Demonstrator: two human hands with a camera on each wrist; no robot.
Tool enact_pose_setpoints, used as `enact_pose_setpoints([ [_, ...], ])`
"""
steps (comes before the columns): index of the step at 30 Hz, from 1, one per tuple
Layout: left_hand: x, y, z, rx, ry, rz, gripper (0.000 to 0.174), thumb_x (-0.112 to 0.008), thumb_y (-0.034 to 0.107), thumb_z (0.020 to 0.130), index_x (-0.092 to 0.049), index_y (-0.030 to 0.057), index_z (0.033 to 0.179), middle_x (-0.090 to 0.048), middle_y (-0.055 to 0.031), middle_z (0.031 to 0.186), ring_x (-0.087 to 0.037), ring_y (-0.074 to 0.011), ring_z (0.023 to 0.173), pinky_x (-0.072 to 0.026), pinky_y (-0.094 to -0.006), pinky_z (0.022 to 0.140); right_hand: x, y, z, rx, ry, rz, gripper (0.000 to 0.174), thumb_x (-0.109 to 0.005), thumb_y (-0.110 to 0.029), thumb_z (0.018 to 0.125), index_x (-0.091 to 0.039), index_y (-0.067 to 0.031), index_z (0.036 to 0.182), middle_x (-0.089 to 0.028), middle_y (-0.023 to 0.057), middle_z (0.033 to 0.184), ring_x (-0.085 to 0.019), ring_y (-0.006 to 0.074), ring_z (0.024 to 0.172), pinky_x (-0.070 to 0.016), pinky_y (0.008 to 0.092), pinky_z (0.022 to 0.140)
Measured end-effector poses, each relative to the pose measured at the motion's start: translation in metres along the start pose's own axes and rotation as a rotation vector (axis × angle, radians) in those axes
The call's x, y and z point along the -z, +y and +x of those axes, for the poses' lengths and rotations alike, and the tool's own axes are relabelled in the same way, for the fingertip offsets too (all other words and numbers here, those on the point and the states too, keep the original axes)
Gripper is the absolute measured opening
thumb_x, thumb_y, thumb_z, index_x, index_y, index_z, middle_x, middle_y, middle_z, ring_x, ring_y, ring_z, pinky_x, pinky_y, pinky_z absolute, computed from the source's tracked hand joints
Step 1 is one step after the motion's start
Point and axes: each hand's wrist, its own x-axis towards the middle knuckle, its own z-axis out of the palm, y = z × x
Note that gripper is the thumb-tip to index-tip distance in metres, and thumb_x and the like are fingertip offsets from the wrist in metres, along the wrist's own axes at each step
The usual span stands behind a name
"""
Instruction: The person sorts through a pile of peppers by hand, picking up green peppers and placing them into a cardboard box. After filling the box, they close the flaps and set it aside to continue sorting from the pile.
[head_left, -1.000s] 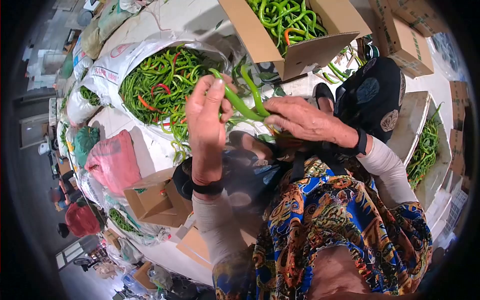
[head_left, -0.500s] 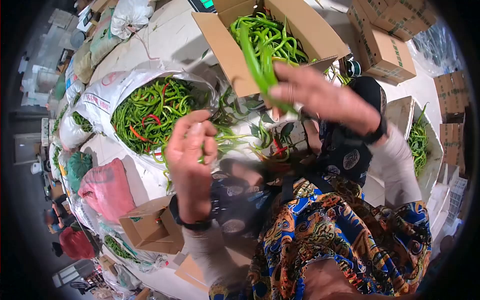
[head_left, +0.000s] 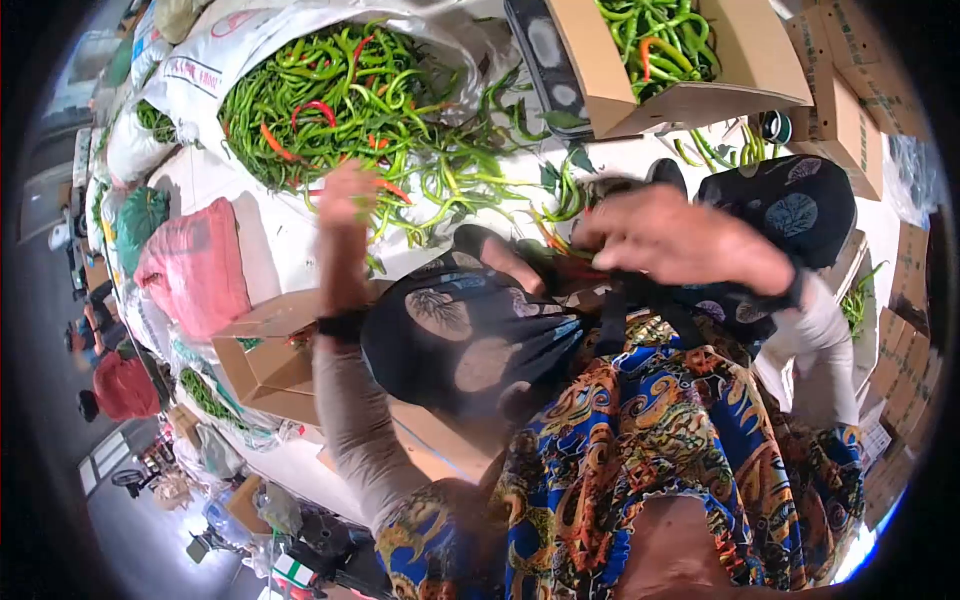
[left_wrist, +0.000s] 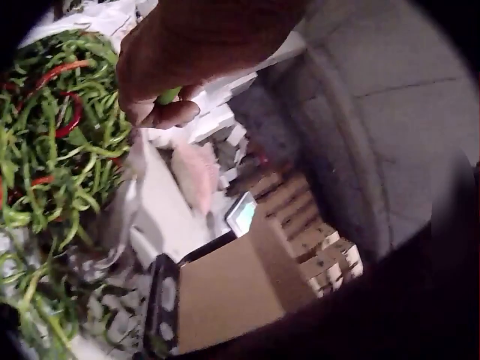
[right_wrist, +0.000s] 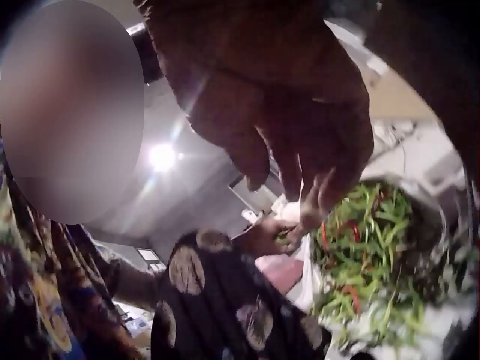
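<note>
Blurred by motion, my left hand [head_left: 345, 205] is at the near edge of a heap of thin green and red chili peppers [head_left: 330, 105]. The heap spills from the mouth of a white woven sack [head_left: 205, 75]. Curled fingers of that hand pinch a green chili pepper [left_wrist: 169, 96], mostly hidden by the hand in the left wrist view. My right hand [head_left: 680, 240] hovers above the lap, its fingers loosely bent with nothing between them. Beyond it stands a cardboard box [head_left: 725, 100] with larger green peppers [head_left: 660, 35] inside.
Loose peppers and leaves [head_left: 560, 195] lie on the pale floor between the feet. A pink sack [head_left: 195, 270] and an open carton [head_left: 265, 370] are at the left. Stacked cartons [head_left: 850, 110] stand at the right, near a white foam box [head_left: 865, 330] with peppers.
Long green peppers, first between both hands, went over the box in the right hand, which is now back without them. My left hand has moved against the pepper heap. The head view has shifted.
</note>
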Motion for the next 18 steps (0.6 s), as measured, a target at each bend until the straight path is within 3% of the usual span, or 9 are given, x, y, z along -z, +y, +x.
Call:
enact_pose_setpoints([
  [1,-0.031,0.03,-0.007,0.479,-0.068,-0.619,0.023,-0.054,0.009,0.081,-0.063,0.0014,0.1,-0.062,-0.0138,0.106,-0.059,-0.0295,0.101,-0.0469,-0.0355,0.087,-0.028,0.013,0.001,-0.009,-0.021,-0.063,0.029,-0.059,-0.019,0.088,-0.057,-0.0014,0.11,-0.062,0.0164,0.097,-0.061,0.0335,0.088,-0.0483,0.0386,0.076],
  [2,-0.057,0.044,-0.017,0.347,-0.204,-0.712,0.027,-0.053,0.013,0.085,-0.063,0.002,0.107,-0.063,-0.0136,0.107,-0.058,-0.0292,0.105,-0.0452,-0.0372,0.09,-0.052,0.029,0.005,-0.018,-0.043,-0.128,0.034,-0.06,-0.021,0.087,-0.054,-0.0013,0.115,-0.061,0.019,0.101,-0.061,0.0358,0.092,-0.0476,0.0428,0.078],
  [3,-0.08,0.073,0.002,1.037,-0.495,-0.918,0.032,-0.056,0.018,0.086,-0.06,0.0056,0.115,-0.063,-0.0145,0.111,-0.058,-0.0277,0.109,-0.0453,-0.0378,0.09,-0.068,0.045,0.012,-0.02,-0.053,-0.129,0.034,-0.06,-0.021,0.087,-0.054,-0.0013,0.115,-0.061,0.019,0.101,-0.061,0.0358,0.092,-0.0476,0.0428,0.078],
  [4,-0.1,0.072,-0.004,1.044,-0.494,-0.925,0.032,-0.056,0.018,0.086,-0.06,0.0056,0.115,-0.063,-0.0145,0.111,-0.058,-0.0277,0.109,-0.0453,-0.0378,0.09,-0.082,0.059,0.017,-0.049,-0.103,-0.071,0.036,-0.061,-0.019,0.087,-0.053,-0.0014,0.117,-0.06,0.0193,0.102,-0.059,0.0366,0.094,-0.0467,0.0433,0.08],
  [6,-0.136,0.055,-0.021,0.543,-0.42,-0.415,0.039,-0.055,0.028,0.089,-0.056,0.0021,0.118,-0.061,-0.0217,0.111,-0.058,-0.0335,0.104,-0.0459,-0.0421,0.09,-0.096,0.072,0.021,-0.089,-0.152,-0.015,0.039,-0.061,-0.017,0.086,-0.051,-0.0015,0.119,-0.06,0.0195,0.102,-0.058,0.0375,0.097,-0.0459,0.0439,0.081],
  [10,-0.142,0.053,0.02,0.651,-0.428,-0.279,0.033,-0.06,0.018,0.083,-0.06,0.0047,0.113,-0.063,-0.0201,0.107,-0.061,-0.0354,0.098,-0.05,-0.0418,0.081,-0.118,0.086,-0.009,0.027,0.206,-0.063,0.038,-0.062,-0.003,0.079,-0.053,-0.0033,0.116,-0.059,0.0171,0.105,-0.057,0.0411,0.097,-0.0467,0.0466,0.077],
  [12,-0.173,0.039,0.029,0.434,-0.265,-0.126,0.028,-0.057,0.013,0.081,-0.061,0.0032,0.108,-0.064,-0.0211,0.096,-0.06,-0.0402,0.087,-0.0508,-0.0446,0.076,-0.124,0.102,-0.005,-0.036,0.132,-0.022,0.039,-0.063,-0.003,0.077,-0.054,-0.0037,0.115,-0.059,0.0178,0.103,-0.057,0.0403,0.097,-0.0482,0.0453,0.076],
  [13,-0.199,0.02,0.025,0.166,-0.246,-0.012,0.021,-0.055,0.009,0.079,-0.062,0.0048,0.099,-0.063,-0.0211,0.091,-0.06,-0.04,0.084,-0.0497,-0.0469,0.073,-0.118,0.094,0.001,-0.117,0.085,-0.03,0.036,-0.062,-0.005,0.078,-0.055,-0.0031,0.113,-0.06,0.0183,0.1,-0.059,0.0395,0.094,-0.0488,0.0449,0.076],
  [18,-0.248,0.017,0.056,0.317,-0.181,-0.065,0.018,-0.052,0.005,0.076,-0.058,0.0036,0.092,-0.058,-0.015,0.089,-0.056,-0.0362,0.086,-0.0487,-0.0428,0.072,-0.122,0.103,0.015,-0.237,0.016,0.105,0.028,-0.06,-0.008,0.082,-0.057,-0.0013,0.109,-0.062,0.0175,0.096,-0.061,0.0373,0.092,-0.0502,0.0418,0.077],
])
